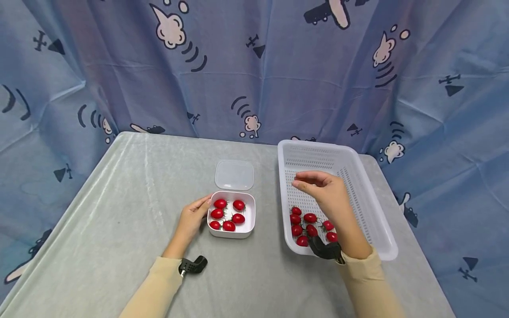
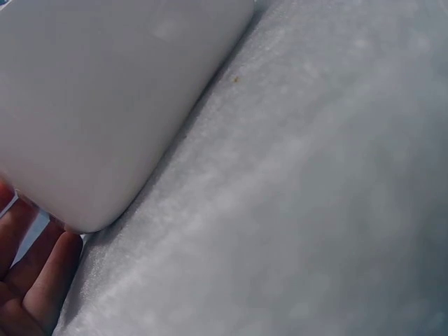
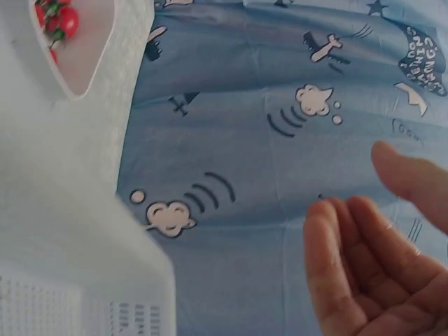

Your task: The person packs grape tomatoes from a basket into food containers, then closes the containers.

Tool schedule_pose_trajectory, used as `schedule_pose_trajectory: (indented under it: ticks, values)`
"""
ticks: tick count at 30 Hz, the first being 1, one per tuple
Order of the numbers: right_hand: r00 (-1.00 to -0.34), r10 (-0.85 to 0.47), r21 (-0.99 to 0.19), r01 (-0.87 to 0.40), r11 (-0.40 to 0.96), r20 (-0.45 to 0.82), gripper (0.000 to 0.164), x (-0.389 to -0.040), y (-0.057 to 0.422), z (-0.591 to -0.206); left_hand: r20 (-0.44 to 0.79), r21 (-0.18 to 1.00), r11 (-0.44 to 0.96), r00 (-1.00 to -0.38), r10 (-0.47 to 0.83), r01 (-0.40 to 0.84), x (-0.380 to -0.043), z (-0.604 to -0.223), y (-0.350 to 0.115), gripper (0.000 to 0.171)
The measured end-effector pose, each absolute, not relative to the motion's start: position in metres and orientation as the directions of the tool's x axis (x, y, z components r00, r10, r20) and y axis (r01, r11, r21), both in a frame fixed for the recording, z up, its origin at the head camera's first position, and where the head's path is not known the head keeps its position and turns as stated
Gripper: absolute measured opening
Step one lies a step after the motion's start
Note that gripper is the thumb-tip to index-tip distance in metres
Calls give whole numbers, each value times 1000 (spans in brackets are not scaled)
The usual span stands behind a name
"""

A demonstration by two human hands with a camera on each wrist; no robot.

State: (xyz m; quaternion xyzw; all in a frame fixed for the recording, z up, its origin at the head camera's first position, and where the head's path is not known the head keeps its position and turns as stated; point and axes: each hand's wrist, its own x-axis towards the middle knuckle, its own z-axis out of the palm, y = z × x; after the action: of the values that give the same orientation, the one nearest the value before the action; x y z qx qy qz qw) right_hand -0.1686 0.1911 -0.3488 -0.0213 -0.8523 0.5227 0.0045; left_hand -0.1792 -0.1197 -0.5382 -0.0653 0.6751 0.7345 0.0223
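My left hand (image 1: 191, 221) holds the left side of a small white box (image 1: 231, 235), its fingertips at the far left corner. Inside the box lie several red cherry tomatoes (image 1: 238, 218) with green stems. In the left wrist view, some fingers (image 2: 52, 280) touch the outer corner of the box wall. Over the white perforated basket (image 1: 283, 190) hovers my right hand (image 1: 328, 194), thumb and fingers apart with nothing between them. More cherry tomatoes (image 1: 310, 217) lie at the basket's near left; the right wrist and its black camera mount hide part of that area.
A translucent lid (image 1: 234, 175) lies flat just behind the white box. The pale cloth-covered table (image 1: 119, 221) ends at a blue patterned curtain (image 1: 222, 97). At the table's right side stands the basket, its raised rim between the box and the right edge.
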Motion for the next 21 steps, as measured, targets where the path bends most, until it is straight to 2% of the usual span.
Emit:
schedule_pose_trajectory:
  ticks: [5,10,15,21]
  values:
    - [-1000,-27,-886,-2,464,-12,43,-179,208,-355,-121,990,-83,-991,-59,-116,-179,-539,-120,36]
    - [-998,-31,-887,26,461,-45,45,-187,222,-358,-121,990,-84,-991,-61,-116,-179,-538,-120,36]
    - [-998,-26,-857,29,515,-50,46,-193,228,-360,-117,991,-68,-991,-69,-112,-179,-538,-119,36]
    - [-994,-91,-829,-5,559,-55,44,-210,239,-372,-121,991,-71,-990,-77,-116,-179,-537,-119,36]
